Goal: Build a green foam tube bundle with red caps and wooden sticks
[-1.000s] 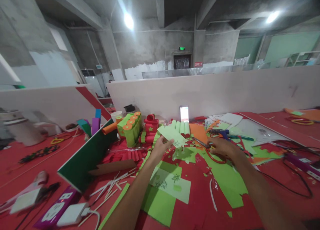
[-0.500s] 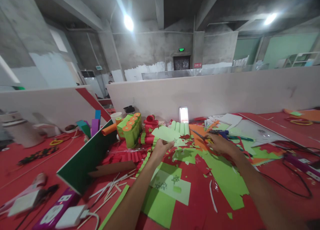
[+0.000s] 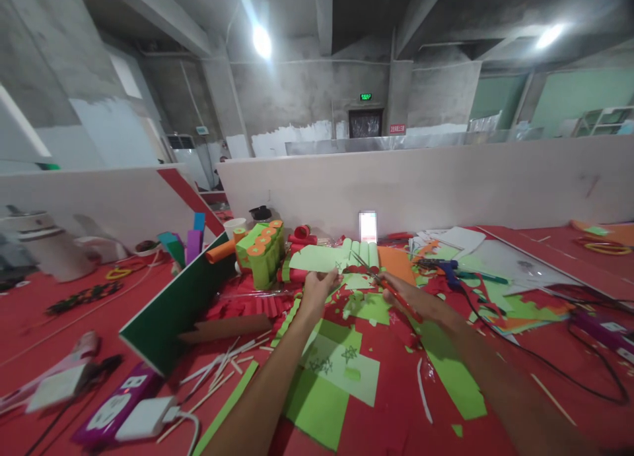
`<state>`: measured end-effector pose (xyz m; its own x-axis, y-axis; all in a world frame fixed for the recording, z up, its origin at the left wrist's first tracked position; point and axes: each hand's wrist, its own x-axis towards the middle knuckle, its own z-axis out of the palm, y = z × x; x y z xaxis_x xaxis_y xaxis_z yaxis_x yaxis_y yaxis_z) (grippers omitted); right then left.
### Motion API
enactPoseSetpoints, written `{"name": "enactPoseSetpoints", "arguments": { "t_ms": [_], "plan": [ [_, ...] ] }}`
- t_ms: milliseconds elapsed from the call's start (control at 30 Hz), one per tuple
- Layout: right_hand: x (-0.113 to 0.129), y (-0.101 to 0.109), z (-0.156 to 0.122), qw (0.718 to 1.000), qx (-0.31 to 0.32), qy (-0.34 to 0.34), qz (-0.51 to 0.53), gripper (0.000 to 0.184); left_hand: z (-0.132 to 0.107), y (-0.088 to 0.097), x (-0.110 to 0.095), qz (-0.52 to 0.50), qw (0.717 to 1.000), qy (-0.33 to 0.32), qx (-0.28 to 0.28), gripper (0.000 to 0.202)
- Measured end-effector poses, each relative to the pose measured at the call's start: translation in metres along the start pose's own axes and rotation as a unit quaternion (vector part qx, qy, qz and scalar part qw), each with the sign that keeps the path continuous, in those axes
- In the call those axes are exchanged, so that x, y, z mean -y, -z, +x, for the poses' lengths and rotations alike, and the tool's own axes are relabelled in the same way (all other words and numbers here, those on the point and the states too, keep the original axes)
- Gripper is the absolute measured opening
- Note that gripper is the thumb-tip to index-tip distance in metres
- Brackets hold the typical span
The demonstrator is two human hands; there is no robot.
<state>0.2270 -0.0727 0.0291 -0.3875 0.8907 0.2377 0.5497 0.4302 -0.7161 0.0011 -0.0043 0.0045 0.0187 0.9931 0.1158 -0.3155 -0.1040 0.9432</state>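
Note:
My left hand pinches the lower edge of a sheet of light green paper that has a star drawn near its right end. Closed around a pair of scissors with red on the handles, my right hand is just to the right. The blades point up and left, close by the paper's right end; whether they touch it I cannot tell. Below my hands lies another pale green sheet with drawn stars, partly over a brighter green sheet. Small red and green scraps are scattered between my hands.
Green paper rolls with orange ends stand at centre left beside a dark green board. A lit phone leans against the white partition. At right are a blue glue gun and a black cable. Thin sticks lie at left.
My right hand has moved left with the scissors, bringing the blades close to the light green paper. The paper in my left hand has shifted a little left and the view has turned slightly.

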Motion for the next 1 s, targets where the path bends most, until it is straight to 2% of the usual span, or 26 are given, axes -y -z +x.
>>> {"name": "enactPoseSetpoints", "arguments": {
  "t_ms": [100, 200, 367, 567, 800, 1000],
  "plan": [
    [0.005, -0.006, 0.001, 0.999, 0.032, -0.013, 0.0, 0.039, 0.0, -0.002, -0.002, -0.015, 0.999, -0.01, -0.026, 0.02],
    [0.007, -0.013, 0.005, 0.999, 0.037, -0.009, 0.007, 0.038, -0.001, -0.003, -0.004, -0.022, 0.999, -0.012, -0.031, 0.019],
    [0.015, -0.024, 0.005, 0.999, 0.027, -0.013, 0.036, 0.038, -0.002, -0.005, -0.001, -0.008, 1.0, -0.017, -0.018, 0.022],
    [0.027, -0.042, 0.005, 0.988, -0.008, -0.055, 0.146, 0.043, -0.003, -0.006, 0.006, 0.019, 0.999, -0.028, 0.008, 0.031],
    [0.02, -0.049, 0.009, 0.981, -0.012, -0.05, 0.185, 0.042, -0.005, -0.005, 0.008, 0.081, 0.995, -0.047, 0.026, 0.037],
    [0.012, -0.055, 0.01, 0.981, -0.033, -0.031, 0.188, 0.041, -0.004, -0.004, 0.011, 0.107, 0.993, -0.047, 0.015, 0.038]
  ]
}}
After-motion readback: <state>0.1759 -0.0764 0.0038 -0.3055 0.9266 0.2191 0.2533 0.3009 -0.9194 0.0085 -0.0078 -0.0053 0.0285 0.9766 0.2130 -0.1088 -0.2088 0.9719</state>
